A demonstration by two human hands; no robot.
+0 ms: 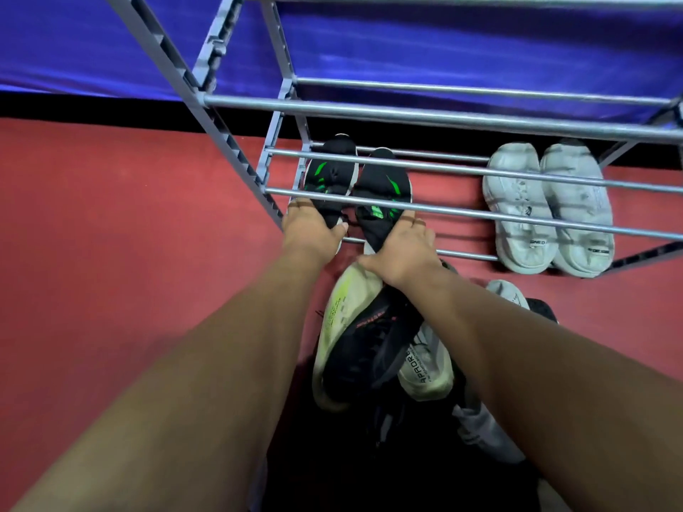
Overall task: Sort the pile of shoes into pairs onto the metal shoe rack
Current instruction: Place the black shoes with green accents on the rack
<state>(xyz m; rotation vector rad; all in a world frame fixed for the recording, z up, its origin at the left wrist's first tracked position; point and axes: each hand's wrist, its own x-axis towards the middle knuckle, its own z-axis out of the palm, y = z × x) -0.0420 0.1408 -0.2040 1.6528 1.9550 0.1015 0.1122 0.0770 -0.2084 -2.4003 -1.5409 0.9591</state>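
Observation:
Two black shoes with green marks lie side by side on the lowest shelf of the grey metal shoe rack point(443, 116), at its left end. My left hand point(310, 230) grips the heel of the left black-and-green shoe point(329, 171). My right hand point(403, 253) grips the heel of the right black-and-green shoe point(384, 190). A pair of white shoes point(547, 208) rests on the same shelf to the right. The pile of shoes point(373, 345) lies on the floor under my right forearm.
The pile holds a black shoe with a pale yellow-green sole point(332, 338), a grey-white shoe point(425, 364) and others partly hidden. The rack's upper bars cross above the shelf. Red floor point(129, 234) spreads to the left; a blue wall stands behind the rack.

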